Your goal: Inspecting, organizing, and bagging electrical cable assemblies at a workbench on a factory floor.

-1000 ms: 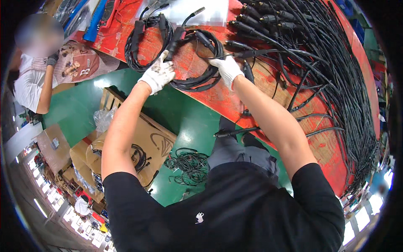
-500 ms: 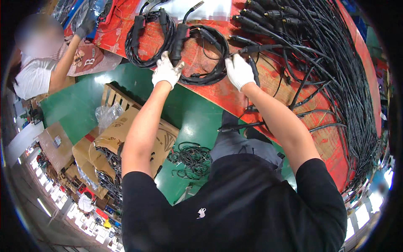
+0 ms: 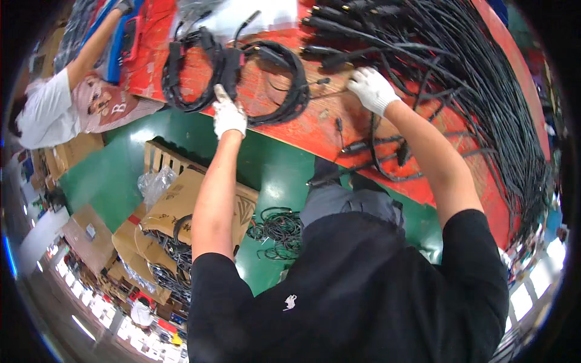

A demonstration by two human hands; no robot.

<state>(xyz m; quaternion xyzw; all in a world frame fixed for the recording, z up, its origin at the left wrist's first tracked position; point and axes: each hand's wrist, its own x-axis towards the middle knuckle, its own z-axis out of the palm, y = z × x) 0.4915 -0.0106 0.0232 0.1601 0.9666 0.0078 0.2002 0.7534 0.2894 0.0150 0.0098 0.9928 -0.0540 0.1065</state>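
Observation:
Two welding torches lie side by side on the red table, each beside its coiled black cable. My left hand (image 3: 230, 116), in a white glove, grips the lower end of the right torch's handle (image 3: 230, 69). That torch's cable coil (image 3: 299, 97) lies just right of the handle. My right hand (image 3: 371, 89), also gloved, is closed on a thin dark cord (image 3: 330, 94) that runs left toward this coil. Its fingertips are partly hidden. The other torch's coil (image 3: 189, 107) sits to the left.
A thick bundle of black cables (image 3: 493, 103) covers the right of the table (image 3: 327, 136), with connector ends at the back. A co-worker (image 3: 51, 109) reaches over the table at left. Cartons (image 3: 175, 199) and a cable heap (image 3: 281, 230) stand on the green floor.
My right hand has moved right, away from the coil, with the thin cord stretched behind it. My left hand stays at the torch handle. The co-worker's arm has shifted upward.

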